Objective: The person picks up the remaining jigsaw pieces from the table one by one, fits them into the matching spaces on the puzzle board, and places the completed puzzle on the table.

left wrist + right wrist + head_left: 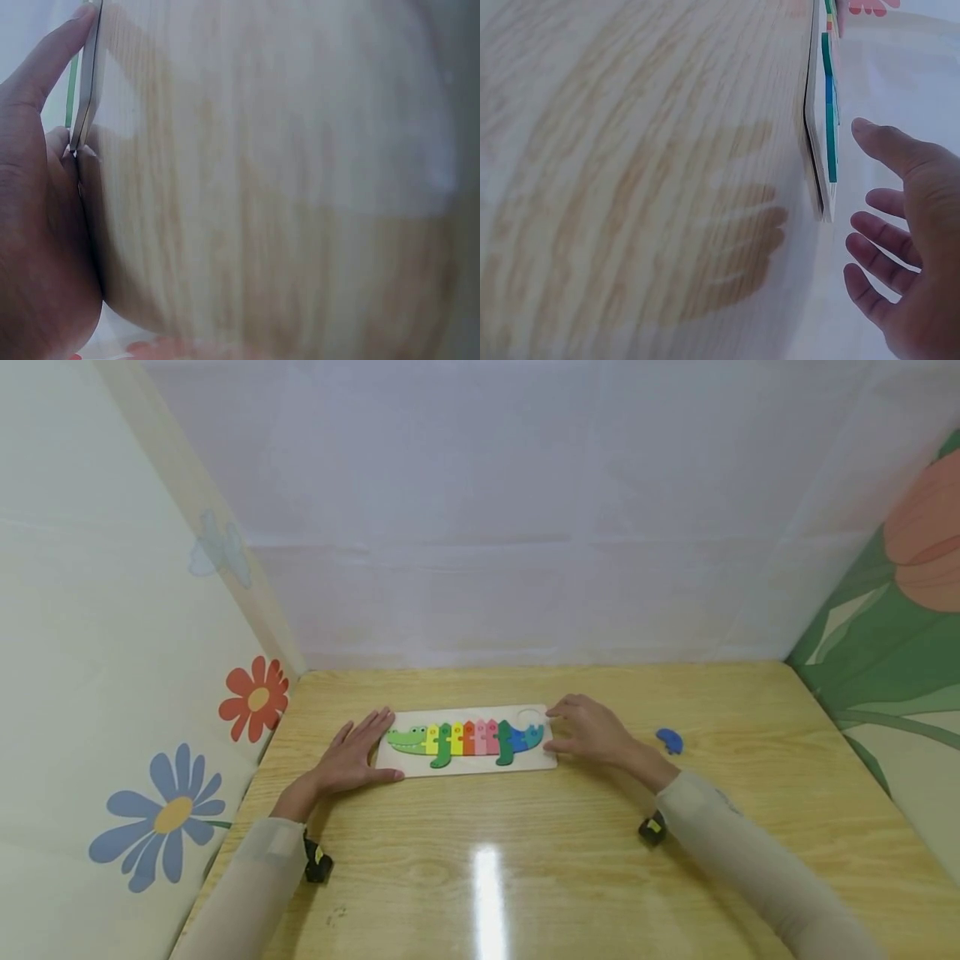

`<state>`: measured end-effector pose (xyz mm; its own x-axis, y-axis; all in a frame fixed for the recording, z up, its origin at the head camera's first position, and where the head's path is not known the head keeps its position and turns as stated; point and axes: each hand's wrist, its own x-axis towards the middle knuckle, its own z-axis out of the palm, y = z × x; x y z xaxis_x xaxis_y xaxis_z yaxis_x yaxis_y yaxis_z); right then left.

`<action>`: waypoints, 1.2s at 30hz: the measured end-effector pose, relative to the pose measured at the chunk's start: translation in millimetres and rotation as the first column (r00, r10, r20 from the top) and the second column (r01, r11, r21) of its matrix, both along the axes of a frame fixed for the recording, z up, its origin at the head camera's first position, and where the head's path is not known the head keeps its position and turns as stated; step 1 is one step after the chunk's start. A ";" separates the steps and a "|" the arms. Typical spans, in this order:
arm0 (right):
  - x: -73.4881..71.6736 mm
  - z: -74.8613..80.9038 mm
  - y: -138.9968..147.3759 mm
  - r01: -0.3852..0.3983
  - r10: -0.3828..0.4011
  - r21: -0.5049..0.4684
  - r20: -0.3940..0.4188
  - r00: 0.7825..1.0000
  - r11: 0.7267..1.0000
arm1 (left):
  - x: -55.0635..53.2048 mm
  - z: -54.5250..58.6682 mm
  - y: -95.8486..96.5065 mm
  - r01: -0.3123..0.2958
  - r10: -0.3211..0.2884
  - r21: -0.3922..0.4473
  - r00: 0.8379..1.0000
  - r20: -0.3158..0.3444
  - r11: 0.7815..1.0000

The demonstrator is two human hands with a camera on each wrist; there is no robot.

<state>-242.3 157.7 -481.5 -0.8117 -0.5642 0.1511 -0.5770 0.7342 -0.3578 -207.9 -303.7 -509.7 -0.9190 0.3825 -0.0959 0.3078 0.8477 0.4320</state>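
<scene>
A wooden crocodile puzzle board (468, 767) lies flat on the table, its colourful pieces running from a green head (407, 740) to a blue tail (534, 737). A pale curved outline shows above the tail. At the board's left end my left hand (348, 762) rests with fingers spread, thumb on the near corner and fingertips at the far one. By the right end hovers my right hand (592, 731); the right wrist view shows its fingers (885, 240) loosely bent, holding nothing and apart from the board. A small curved blue piece (670, 741) lies right of that hand.
The wooden table (420, 860) has a bright light reflection near its front. A plain pale cloth wall (525, 527) stands behind, with flower-printed walls at left and right. Dark wrist cameras (318, 862) hang under both forearms.
</scene>
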 end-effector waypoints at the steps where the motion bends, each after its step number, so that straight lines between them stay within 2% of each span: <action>1: -0.2 0.0 1.3 0.002 -0.002 0.001 -0.003 1.000 1.000 | 0.1 -0.1 0.0 0.000 0.000 0.000 1.000 0.000 1.000; 15: 0.9 1.1 16.0 -0.006 0.006 -0.003 -0.032 0.999 1.000 | -0.1 -1.6 -0.4 -0.002 0.002 -0.002 1.000 0.000 1.000; 23: 3.8 1.8 22.6 -0.001 0.002 0.027 -0.016 1.000 1.000 | 0.2 -2.9 -0.8 -0.003 0.003 -0.001 1.000 -0.005 1.000; 30: 2.8 -0.4 33.8 -0.026 0.026 0.016 -0.026 0.999 1.000 | 1.3 -1.6 0.0 -0.006 0.006 0.008 1.000 -0.002 1.000; 36: 3.1 0.5 44.8 -0.018 0.018 0.003 -0.047 0.999 1.000 | 1.9 0.9 0.6 -0.006 0.006 0.010 1.000 -0.002 1.000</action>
